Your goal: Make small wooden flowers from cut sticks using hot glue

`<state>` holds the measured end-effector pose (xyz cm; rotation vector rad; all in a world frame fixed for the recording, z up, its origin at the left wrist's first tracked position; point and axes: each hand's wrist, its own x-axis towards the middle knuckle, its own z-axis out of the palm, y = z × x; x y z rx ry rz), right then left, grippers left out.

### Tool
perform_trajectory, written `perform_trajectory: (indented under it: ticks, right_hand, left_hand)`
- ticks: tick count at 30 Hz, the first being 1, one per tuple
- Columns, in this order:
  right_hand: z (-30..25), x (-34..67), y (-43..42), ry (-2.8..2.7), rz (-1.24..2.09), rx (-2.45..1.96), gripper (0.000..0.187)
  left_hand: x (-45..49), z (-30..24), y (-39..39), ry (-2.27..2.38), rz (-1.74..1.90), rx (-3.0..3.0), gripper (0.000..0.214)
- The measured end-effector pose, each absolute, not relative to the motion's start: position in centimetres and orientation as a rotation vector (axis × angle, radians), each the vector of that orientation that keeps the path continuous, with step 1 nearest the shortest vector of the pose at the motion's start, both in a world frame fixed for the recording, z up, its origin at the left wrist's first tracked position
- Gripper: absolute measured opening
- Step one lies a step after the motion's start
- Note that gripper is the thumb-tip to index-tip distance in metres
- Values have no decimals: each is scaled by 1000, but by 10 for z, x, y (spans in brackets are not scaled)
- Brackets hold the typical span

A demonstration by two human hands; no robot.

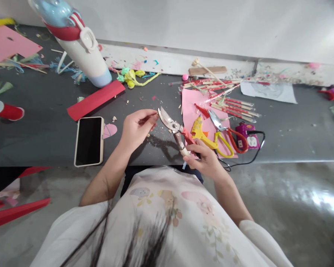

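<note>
My right hand (207, 159) is wrapped round the handles of a pair of pruning shears (174, 127), one grip red and the other worn and pale. The blades stand a little apart and point up and left. At their tip, my left hand (137, 128) has thumb and fingers pinched together; whatever is between them is too small or hidden to tell. Right of the shears, a yellow glue gun (197, 128) and scissors (217, 120) with one red and one yellow handle lie on pink paper (187, 98).
A phone (89, 141), a red paper strip (97, 100) and a tall bottle (83, 52) are on the left. Red-and-white wrapped sticks (236, 107) lie at the back right. A purple box (245, 135) with a black cable sits near the front edge. Small scraps litter the grey table (289, 129).
</note>
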<state>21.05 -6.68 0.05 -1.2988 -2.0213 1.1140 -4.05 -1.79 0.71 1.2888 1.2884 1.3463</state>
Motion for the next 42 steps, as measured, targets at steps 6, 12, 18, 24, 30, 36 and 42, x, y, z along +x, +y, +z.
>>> perform_trajectory:
  ticks: [6,12,18,24,30,36,42]
  right_hand:
    - [1,210,-66,-2037,1107,-1314,21]
    - [3,208,-66,-2035,1118,-1328,23]
    - [5,205,-66,-2028,1146,-1342,20]
    - [4,204,-67,-2008,1207,-1319,22]
    - [3,204,-66,-2011,1183,-1319,20]
    - [3,205,-67,-1972,1229,-1320,21]
    - [1,207,-66,-2009,1181,-1322,22]
  left_hand:
    - [-42,9,-19,1305,1359,1355,29]
    - [-42,9,-19,1311,1352,1388,32]
    - [-44,13,-20,1330,1325,1457,36]
    - [-45,15,-22,1400,1251,1452,33]
    - [-47,15,-23,1409,1225,1502,30]
    - [-49,14,-22,1379,1241,1525,26]
    - [-49,13,-22,1380,1245,1550,24]
